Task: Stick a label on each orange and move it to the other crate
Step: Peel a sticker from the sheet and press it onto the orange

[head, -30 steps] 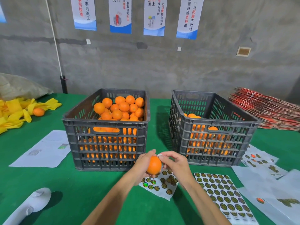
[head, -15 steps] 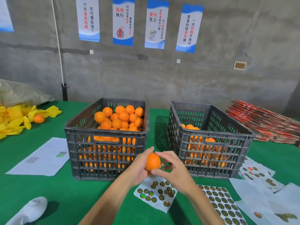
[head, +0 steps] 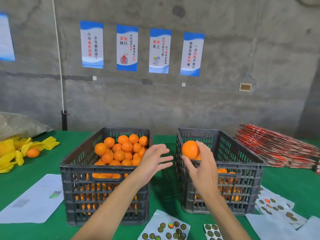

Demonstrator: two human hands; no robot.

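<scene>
- Nearest me, two sticker sheets (head: 166, 230) of round dark labels lie on the green tabletop (head: 34, 231), with more sheets (head: 275, 207) at the right.
- I see my two bare forearms reaching forward.
- My left hand (head: 152, 161) is spread, fingers straight, holding nothing, in front of the left crate (head: 105, 181).
- My right hand (head: 201, 168) grips one orange (head: 190, 149), fingers curled round it, above the near left corner of the right crate (head: 242, 170).
- Two dark slatted crates stand side by side: left heaped with oranges (head: 121, 151), right with fewer.
- One loose orange (head: 32, 152) sits among yellow wrappers (head: 19, 149) far left.
- Four full blue-and-white posters (head: 127, 47) with Chinese writing hang on the wall; one reads 高效执行.
</scene>
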